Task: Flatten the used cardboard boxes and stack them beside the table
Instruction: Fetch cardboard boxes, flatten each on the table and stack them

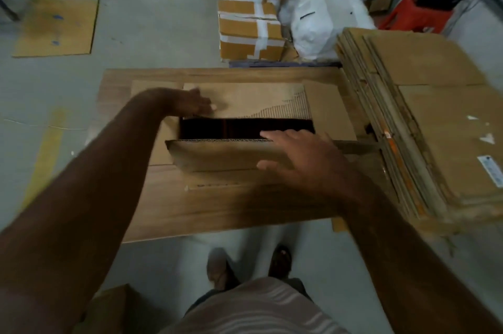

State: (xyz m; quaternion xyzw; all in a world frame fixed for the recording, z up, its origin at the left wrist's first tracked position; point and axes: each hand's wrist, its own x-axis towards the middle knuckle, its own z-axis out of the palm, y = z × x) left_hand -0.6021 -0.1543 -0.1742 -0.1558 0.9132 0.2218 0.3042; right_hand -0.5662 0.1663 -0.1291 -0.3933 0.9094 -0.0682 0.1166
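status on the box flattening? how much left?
Done: a stack of flattened boxes sits at the table's right. In hand: left hand and right hand press an open box, not yet flat. Left: possibly the taped boxes behind.

A tall stack of flattened brown cardboard sheets point(424, 121) walls off the right side of the wooden table point(217, 208). Taped brown cartons point(249, 30) and white plastic bags point(321, 18) crowd the floor behind; the grey concrete floor point(141, 23) left lies open.
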